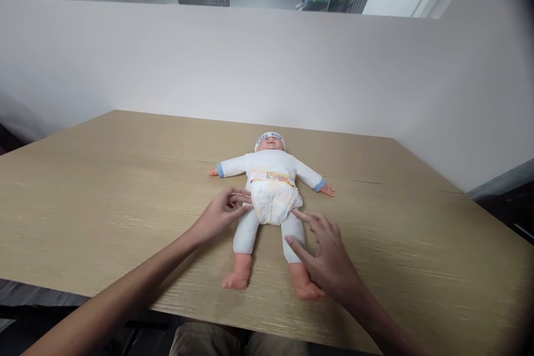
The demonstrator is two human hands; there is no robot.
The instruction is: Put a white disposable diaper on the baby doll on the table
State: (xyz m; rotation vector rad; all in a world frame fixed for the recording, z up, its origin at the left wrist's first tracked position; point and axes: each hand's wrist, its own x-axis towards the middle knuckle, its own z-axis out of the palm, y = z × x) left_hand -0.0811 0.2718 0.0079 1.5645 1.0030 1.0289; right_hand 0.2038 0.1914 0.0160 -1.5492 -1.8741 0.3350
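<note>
A baby doll (272, 158) lies on its back on the table, arms spread and feet toward me. It wears a white suit with blue cuffs and a white printed cap (270, 136). Around its hips sits a white diaper (271, 203) with an orange printed waistband. My left hand (223, 211) is at the diaper's left edge, fingers apart, fingertips touching or nearly touching it. On the other side, my right hand (323, 247) is open above the doll's leg, its index fingertip at the diaper's leg edge and its thumb over the thigh.
The wooden table (125, 189) stretches out on both sides of the doll, with a thin seam across it. A white partition wall (233, 67) rises behind its far edge. My legs (204, 339) are below the near edge.
</note>
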